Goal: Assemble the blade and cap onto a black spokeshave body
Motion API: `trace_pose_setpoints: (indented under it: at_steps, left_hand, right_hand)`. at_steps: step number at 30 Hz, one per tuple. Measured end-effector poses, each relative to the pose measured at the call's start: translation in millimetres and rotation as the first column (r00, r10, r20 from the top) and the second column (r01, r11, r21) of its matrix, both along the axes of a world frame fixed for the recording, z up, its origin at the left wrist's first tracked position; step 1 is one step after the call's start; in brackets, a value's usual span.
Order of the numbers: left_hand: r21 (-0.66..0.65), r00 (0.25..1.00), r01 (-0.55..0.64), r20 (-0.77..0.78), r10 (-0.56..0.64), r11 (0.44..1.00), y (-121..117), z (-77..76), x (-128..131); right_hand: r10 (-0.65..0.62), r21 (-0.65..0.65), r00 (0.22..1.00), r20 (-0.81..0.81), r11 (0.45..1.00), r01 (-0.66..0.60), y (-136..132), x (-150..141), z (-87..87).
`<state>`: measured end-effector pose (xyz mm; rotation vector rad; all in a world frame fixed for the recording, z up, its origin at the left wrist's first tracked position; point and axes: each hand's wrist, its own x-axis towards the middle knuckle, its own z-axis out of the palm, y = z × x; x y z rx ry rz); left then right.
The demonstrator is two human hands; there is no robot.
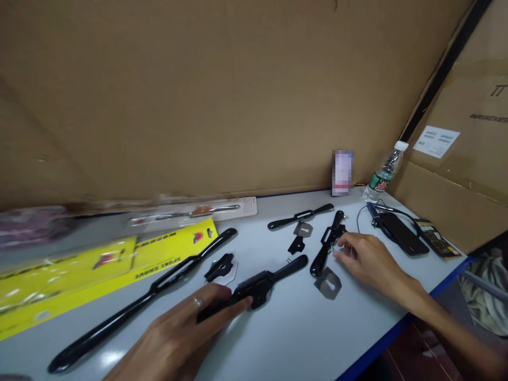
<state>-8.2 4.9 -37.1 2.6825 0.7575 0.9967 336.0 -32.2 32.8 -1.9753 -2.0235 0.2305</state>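
Observation:
My left hand (pixel 178 328), a ring on one finger, is closed around one handle of a black spokeshave (pixel 260 286) low over the table. My right hand (pixel 367 259) has thumb and forefinger closed on a small shiny screw (pixel 332 249) beside a smaller black spokeshave body (pixel 327 238). Just below that lies a grey slotted blade (pixel 328 283). Another small spokeshave body (pixel 302 215) rests farther back, with a blade (pixel 304 229) and a black cap plate (pixel 296 245) near it. A long black spokeshave body (pixel 174 280) lies at left, beside another cap plate (pixel 219 267).
Yellow spokeshave packaging (pixel 119 259) covers the table's left side, with a clear-wrapped tool (pixel 198 210) behind it. At right are a water bottle (pixel 387 172), glasses (pixel 373 214), a dark phone (pixel 402 233) and a blurred-out upright box (pixel 342 172). Cardboard walls (pixel 238 106) enclose the table.

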Motion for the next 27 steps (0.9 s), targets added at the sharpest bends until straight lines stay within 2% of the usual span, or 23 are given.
trace_pose_setpoints:
  at_steps: [3,8,12,17,20,22,25,27]
  left_hand:
    - [-0.015,0.998,-0.005,-0.059,0.005,1.000,-0.5,4.9,1.2]
    - [-0.055,0.997,-0.023,-0.078,0.018,0.998,-4.7,9.2,4.0]
    - [-0.085,0.993,0.004,-0.114,-0.013,0.996,-7.3,12.5,7.1]
    - [-0.119,0.992,-0.002,-0.127,-0.014,0.993,-6.5,15.7,9.1]
    - [-0.113,0.994,0.003,-0.106,-0.015,0.994,-6.8,14.8,9.4]
    - [-0.104,0.996,0.011,-0.088,-0.020,0.995,-6.7,12.9,9.5]
    - [-0.088,0.998,0.013,-0.065,-0.019,0.996,-5.8,10.3,9.3]
    - [-0.090,0.998,0.011,-0.064,-0.017,0.996,-5.6,10.4,8.9]
  right_hand:
    - [-0.020,0.003,0.999,-0.033,1.000,0.020,9.8,-4.4,-12.1]
    - [0.013,-0.019,0.984,-0.179,1.000,-0.017,17.7,8.5,-26.3]
    - [0.014,0.000,0.968,-0.250,1.000,-0.015,10.4,19.1,-29.0]
    - [0.037,0.049,0.972,-0.234,0.998,-0.027,-0.7,26.2,-29.5]
    - [0.158,0.117,0.984,-0.078,0.982,-0.149,-4.2,26.0,-27.0]
    - [0.260,0.085,0.959,0.110,0.959,-0.270,-4.7,23.2,-22.9]
    - [0.348,-0.083,0.829,0.438,0.934,-0.348,-2.9,16.6,-13.6]
    - [0.364,-0.148,0.747,0.556,0.928,-0.342,-0.9,13.2,-7.6]
